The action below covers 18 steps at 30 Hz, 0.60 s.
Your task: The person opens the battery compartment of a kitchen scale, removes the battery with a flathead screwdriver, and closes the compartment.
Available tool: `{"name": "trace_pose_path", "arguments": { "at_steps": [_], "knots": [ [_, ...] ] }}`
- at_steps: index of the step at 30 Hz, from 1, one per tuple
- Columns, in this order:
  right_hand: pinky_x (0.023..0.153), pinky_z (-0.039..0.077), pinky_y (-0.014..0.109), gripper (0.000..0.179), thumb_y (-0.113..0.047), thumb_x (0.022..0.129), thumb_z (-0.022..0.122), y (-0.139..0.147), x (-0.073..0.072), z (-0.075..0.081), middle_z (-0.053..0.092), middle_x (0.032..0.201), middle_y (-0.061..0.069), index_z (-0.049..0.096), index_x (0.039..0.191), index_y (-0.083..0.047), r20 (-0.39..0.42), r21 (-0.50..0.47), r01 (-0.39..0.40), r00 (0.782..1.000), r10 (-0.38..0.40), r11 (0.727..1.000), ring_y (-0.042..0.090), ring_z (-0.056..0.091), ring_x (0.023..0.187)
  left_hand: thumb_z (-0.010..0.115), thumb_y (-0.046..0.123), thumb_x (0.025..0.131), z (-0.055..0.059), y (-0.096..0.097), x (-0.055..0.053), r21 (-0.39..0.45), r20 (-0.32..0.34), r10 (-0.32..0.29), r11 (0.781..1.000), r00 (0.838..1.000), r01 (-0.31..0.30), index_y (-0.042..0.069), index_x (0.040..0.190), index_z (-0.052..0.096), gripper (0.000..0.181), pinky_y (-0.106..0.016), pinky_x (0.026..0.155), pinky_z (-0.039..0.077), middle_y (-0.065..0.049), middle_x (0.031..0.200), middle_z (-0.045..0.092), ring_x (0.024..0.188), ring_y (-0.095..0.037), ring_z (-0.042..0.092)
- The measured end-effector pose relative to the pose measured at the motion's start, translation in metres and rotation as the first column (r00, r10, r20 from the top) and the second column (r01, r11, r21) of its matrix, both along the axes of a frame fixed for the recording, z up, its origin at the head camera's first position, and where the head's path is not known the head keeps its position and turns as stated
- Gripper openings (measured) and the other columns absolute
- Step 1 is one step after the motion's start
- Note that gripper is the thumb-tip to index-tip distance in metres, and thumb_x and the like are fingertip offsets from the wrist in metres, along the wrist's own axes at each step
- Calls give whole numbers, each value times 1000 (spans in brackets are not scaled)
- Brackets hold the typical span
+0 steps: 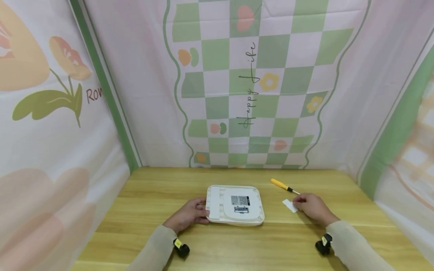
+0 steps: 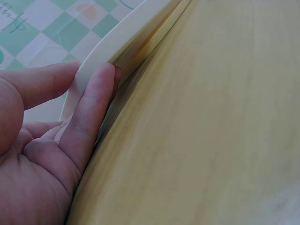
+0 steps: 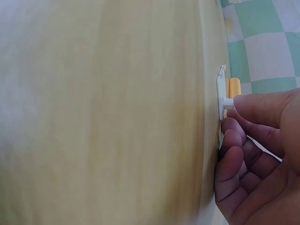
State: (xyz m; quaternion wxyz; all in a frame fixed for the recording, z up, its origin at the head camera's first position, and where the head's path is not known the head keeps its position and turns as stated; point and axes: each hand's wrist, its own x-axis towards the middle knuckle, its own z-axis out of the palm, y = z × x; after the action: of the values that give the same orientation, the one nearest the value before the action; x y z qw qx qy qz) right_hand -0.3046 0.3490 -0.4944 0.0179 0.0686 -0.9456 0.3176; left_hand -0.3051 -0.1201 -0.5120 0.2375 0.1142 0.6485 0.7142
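Observation:
A white rounded-square device (image 1: 217, 203) lies underside up on the wooden table, showing a printed label and an uncovered battery compartment (image 1: 241, 210) with what look like batteries inside. My left hand (image 1: 190, 215) grips its left edge; in the left wrist view the thumb and a finger hold the white rim (image 2: 105, 51), and the lower edge sits slightly off the wood. To the right, my right hand (image 1: 313, 207) pinches a small white battery cover (image 1: 289, 205) between thumb and finger, low over the table. The right wrist view shows the cover (image 3: 221, 96) edge-on, with a small tab at the fingertips.
A yellow-handled screwdriver (image 1: 280, 184) lies just behind my right hand, its shaft toward the fingers. Patterned cloth (image 1: 244, 94) hangs behind the wooden table (image 1: 237, 248) and along both sides.

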Motion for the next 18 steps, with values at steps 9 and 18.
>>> {"name": "trace_pose_path", "arguments": {
  "at_steps": [9,18],
  "knots": [
    [68,52,36,23,-20,96,61,9,-19,17,69,95,7,71,104,-1,-9,-9,-31,999,31,999,21,61,84,61,-4,92,6,-2,2,21,-11,-27,999,1000,27,-11,148,23,68,-39,82,59,-20,109,65,90,-28,67],
    [71,55,40,24,-20,96,61,13,-42,32,69,98,9,70,106,0,-3,34,-35,999,35,999,23,62,85,63,-3,92,1,-1,0,24,-6,-33,999,999,33,-10,148,24,69,-39,83,58,-20,111,65,94,-31,67]
  ]
}}
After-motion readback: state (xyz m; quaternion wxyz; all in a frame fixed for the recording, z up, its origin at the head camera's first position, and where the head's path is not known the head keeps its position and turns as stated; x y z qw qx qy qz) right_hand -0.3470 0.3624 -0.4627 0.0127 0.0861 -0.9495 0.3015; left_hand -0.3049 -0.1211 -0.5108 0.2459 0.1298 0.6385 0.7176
